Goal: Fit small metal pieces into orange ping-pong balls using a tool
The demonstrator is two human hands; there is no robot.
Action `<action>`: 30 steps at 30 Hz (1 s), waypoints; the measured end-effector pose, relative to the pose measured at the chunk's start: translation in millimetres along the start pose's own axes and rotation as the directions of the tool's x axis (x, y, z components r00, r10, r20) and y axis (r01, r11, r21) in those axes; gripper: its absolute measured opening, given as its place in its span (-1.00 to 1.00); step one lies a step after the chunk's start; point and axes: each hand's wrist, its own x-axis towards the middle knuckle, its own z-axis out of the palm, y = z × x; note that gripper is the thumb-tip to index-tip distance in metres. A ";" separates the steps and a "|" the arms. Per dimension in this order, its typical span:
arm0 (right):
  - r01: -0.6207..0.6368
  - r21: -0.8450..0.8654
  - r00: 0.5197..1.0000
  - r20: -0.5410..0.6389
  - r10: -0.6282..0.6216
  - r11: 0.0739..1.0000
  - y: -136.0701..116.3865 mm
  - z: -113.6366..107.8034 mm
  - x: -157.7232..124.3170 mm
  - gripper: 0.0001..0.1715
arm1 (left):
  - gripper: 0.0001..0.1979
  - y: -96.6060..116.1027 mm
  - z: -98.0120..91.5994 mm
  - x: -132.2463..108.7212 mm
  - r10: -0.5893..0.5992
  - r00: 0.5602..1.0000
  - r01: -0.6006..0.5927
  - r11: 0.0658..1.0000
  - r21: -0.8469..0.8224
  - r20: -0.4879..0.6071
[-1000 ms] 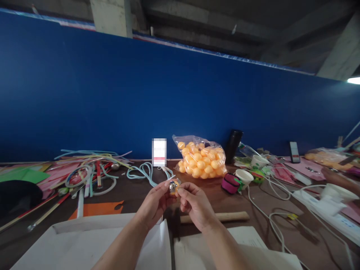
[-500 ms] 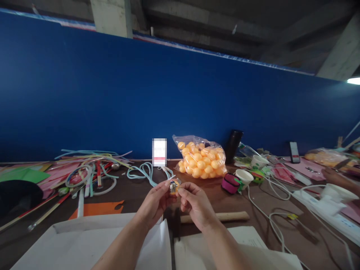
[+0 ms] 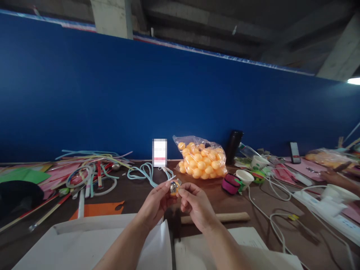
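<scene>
Both hands meet over the middle of the table around a small orange-rimmed round piece [image 3: 174, 187] with a shiny silver centre. Its exact kind is too small to make out. My left hand [image 3: 155, 202] pinches it from the left between thumb and fingers. On the opposite side, my right hand [image 3: 195, 204] has its thumb and forefinger closed at the rim, its other fingers curled in. Beneath my hands lies a hammer, its wooden handle [image 3: 230, 217] passing behind my right wrist.
Behind my hands stands a clear bag of orange balls [image 3: 201, 161]. To its right are a magenta pouch [image 3: 230, 183], a paper cup [image 3: 244, 176] and a black bottle [image 3: 234, 147]. Tubes [image 3: 90, 176] clutter the left. White cables and a power strip [image 3: 329, 213] lie right, near another person's hand [image 3: 333, 178].
My hands keep nearly the same hold, with the round piece turned very slightly. At the far right the other person's hand has shifted a little to the left.
</scene>
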 end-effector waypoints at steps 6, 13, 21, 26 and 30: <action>0.012 0.006 1.000 0.006 -0.012 1.000 1.8 -1.5 0.4 -0.78 | -0.73 0.3 1.4 -0.9 0.007 1.000 -0.007 1.000 -0.002 0.016; 0.004 0.037 1.000 0.014 -0.005 0.999 2.4 -2.0 0.6 -0.78 | -0.73 0.4 2.1 -0.6 -0.007 1.000 0.008 1.000 -0.022 0.020; -0.009 0.009 1.000 0.011 0.009 1.000 0.6 -1.5 0.6 -0.76 | -0.74 -1.5 0.6 0.0 -0.002 1.000 0.002 1.000 -0.003 0.011; -0.021 -0.011 1.000 -0.004 0.021 1.000 1.3 -2.3 1.5 -0.74 | -0.74 -0.3 1.9 -0.8 -0.008 1.000 0.008 1.000 0.015 0.000; -0.030 -0.027 0.999 -0.022 0.029 0.999 0.2 -1.9 1.2 -0.74 | -0.73 0.1 2.0 -0.4 -0.002 1.000 0.003 0.999 0.032 -0.008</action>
